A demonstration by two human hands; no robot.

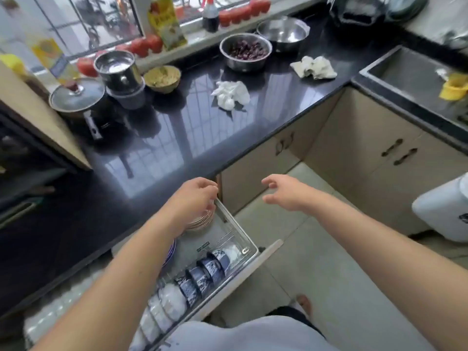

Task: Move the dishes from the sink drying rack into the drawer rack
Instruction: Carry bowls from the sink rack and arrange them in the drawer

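Black glossy tabletop (177,127) runs above an open drawer rack (243,239) holding a row of blue-patterned and white bowls (202,274). Left hand (192,198) reaches into the rack's far end, fingers (211,191) curled on stacked plates (201,220). Right hand (286,193) hovers beside the drawer, fingers loosely spread, holding nothing.

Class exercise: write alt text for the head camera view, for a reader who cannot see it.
A person's left hand holds stacked pale plates inside an open white pull-out drawer rack lined with upright blue-and-white bowls. The right hand hovers empty beside it, below a glossy black countertop.
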